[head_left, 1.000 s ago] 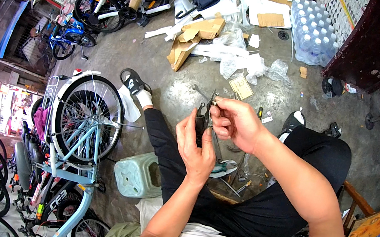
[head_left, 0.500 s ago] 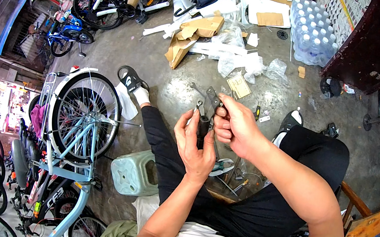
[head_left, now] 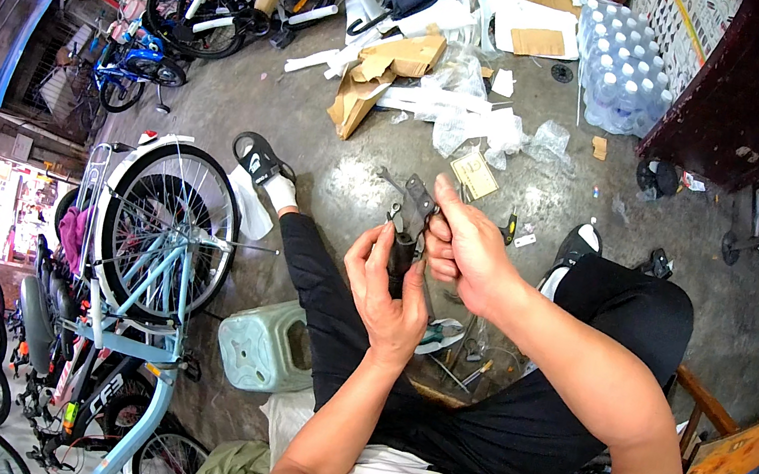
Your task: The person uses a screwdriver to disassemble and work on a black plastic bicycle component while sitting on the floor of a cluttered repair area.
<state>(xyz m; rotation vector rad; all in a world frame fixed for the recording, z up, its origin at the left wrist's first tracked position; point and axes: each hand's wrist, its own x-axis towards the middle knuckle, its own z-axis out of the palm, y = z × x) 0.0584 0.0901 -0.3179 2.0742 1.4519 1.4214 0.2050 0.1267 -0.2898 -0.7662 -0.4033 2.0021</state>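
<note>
My left hand is closed round a black, rounded part, held between thumb and fingers. A small ring-ended metal piece shows at its fingertips. Just beyond, a flat dark metal bracket is pinched in my right hand, the thumb stretched along its edge and the other fingers curled. The bracket and the black part meet or overlap; whether they are joined I cannot tell. A slim metal piece with a forked end appears beside the bracket. Both hands are held above the floor between my legs.
An upturned light-blue bicycle stands at left, beside a pale green stool. Hand tools lie between my legs, and a screwdriver lies beyond. Cardboard, plastic wrap and bottled water are farther off.
My right thumb has straightened and slid a little up along the dark bracket, which has tilted slightly. The left hand keeps its hold on the black part, nearly in place.
</note>
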